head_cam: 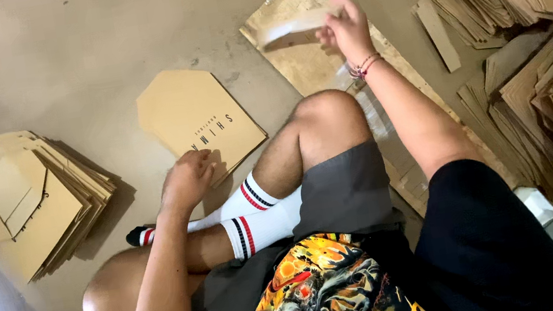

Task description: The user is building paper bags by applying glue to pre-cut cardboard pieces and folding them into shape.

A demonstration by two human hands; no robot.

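Note:
I sit cross-legged on the floor. My left hand [186,181] rests with curled fingers on the near edge of a flat tan cardboard piece [196,113] with a pointed top and dark print. My right hand [347,29] is raised above a long worn cardboard sheet [299,63] and pinches a pale strip [293,25] that stretches to the left and looks like tape or a backing strip.
A stack of similar folded cardboard pieces [36,201] lies on the floor at the left. Big heaps of flat cardboard [544,69] fill the right side. My knees, white striped socks [256,214] and grey shorts take up the near floor.

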